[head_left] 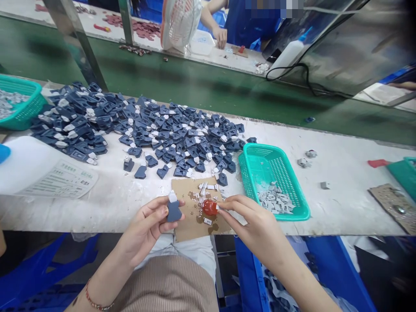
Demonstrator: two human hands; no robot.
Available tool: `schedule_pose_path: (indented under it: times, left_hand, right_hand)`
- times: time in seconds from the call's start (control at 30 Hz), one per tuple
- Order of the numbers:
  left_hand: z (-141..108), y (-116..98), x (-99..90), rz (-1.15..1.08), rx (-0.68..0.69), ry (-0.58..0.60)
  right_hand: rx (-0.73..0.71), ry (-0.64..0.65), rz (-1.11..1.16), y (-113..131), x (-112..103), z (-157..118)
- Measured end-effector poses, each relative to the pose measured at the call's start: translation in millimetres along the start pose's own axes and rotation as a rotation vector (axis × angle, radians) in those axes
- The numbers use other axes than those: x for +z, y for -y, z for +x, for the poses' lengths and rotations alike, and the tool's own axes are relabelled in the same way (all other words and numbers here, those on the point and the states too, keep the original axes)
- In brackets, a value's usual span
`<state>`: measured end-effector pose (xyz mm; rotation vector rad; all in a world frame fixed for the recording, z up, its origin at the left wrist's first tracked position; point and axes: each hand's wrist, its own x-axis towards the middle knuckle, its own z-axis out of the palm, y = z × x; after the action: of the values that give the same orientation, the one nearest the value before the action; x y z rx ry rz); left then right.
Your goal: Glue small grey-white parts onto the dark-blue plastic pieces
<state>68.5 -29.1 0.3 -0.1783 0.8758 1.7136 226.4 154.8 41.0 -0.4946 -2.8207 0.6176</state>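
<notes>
My left hand (152,225) grips a dark blue plastic part (174,211) with a whitish piece at its top, upright above the left edge of a cardboard sheet (185,232). The thumb and forefinger of my right hand (248,214) pinch a small light grey plastic piece (218,208). That piece is at the right side of a small red cap (209,207) on the cardboard; whether they touch, I cannot tell. Wet spots and several loose grey pieces (208,187) lie around the cap.
A wide heap of dark blue parts (175,130) spreads behind my hands. Right of the cardboard stands a green basket (300,203) with grey pieces. A white bottle (42,169) lies at left, near another green basket (35,102). Across the green strip, a co-worker's hand (220,37) rests.
</notes>
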Motion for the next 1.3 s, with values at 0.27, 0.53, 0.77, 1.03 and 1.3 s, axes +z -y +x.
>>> schedule_pose_path:
  times: [0.27,0.53,0.77,1.03,1.3]
  left_hand:
    - [-3.2,4.8,3.0,0.239,0.104,-0.025]
    - [-7.7,13.7,6.4,0.569,0.258,-0.117]
    - [-6.8,13.4,19.8,0.725,0.445,-0.172]
    - [-2.9,22.4,29.3,0.678,0.445,-0.138]
    - [-4.6,16.2,22.5,0.504,0.313,-0.026]
  right_hand:
    - [0.019,0.035,0.017,-1.1,0.9,-0.3]
    - [0.531,-0.031,0.621,2.1,-7.3,1.9]
    - [0.824,-0.113,1.238,22.8,2.7,-1.2]
    - [0.824,-0.151,1.479,64.5,26.0,-1.9]
    - [0.810,-0.211,1.434,69.5,33.9,-3.6]
